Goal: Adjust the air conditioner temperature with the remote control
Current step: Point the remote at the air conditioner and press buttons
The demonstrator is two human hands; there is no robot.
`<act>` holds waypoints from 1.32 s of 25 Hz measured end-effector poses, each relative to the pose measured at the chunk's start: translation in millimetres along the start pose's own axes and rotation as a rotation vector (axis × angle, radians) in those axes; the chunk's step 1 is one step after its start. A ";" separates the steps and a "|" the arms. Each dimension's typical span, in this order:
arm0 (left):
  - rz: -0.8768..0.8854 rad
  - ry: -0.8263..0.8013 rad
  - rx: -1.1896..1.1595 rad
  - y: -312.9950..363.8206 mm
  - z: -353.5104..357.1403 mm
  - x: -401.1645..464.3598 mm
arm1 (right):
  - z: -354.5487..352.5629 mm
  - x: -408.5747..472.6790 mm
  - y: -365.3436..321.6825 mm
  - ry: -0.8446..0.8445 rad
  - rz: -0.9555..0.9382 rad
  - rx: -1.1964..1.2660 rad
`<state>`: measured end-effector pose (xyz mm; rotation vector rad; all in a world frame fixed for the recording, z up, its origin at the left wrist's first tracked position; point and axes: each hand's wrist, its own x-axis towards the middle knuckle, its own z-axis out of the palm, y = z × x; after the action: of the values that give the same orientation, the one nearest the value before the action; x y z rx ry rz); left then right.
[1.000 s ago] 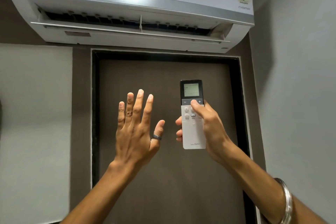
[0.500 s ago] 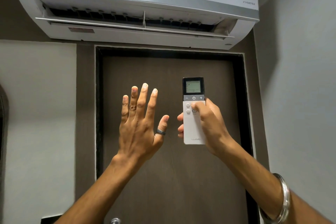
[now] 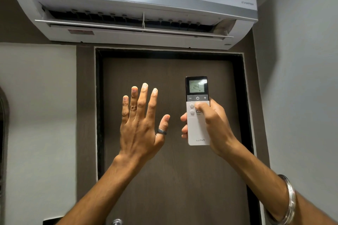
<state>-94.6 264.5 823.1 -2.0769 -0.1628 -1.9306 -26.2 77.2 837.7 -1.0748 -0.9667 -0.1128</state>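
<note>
Before door (image 3: 170, 179), remote (image 3: 197, 129) in right hand (image 3: 216, 126)

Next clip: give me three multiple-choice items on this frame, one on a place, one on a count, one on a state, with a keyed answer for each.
1. Where is the air conditioner?
A. above the door
B. beside the door
C. below the door

2. How many rings show on the left hand?
A. none
B. two
C. four

3. What is the state of the remote?
A. screen blank, lying flat
B. screen reads 24, held upright
C. screen cracked, hanging

Answers:
1. A, the unit spans the wall over the door frame.
2. B, one ring on the thumb, one on a finger.
3. B, the right hand has a grip on the remote and the digits 24 show.
</note>
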 end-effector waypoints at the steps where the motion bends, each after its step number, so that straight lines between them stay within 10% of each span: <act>1: -0.003 -0.001 -0.001 1.0 -0.3 0.1 | -0.1 -1.2 -1.3 -0.001 -0.001 0.000; 33: -0.019 -0.014 -0.022 2.6 -4.4 -5.1 | -1.7 -8.6 -12.0 0.018 -0.005 -0.019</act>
<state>-98.5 261.4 818.0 -2.1111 -0.1655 -1.9374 -36.5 66.7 839.6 -1.0869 -0.9542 -0.1360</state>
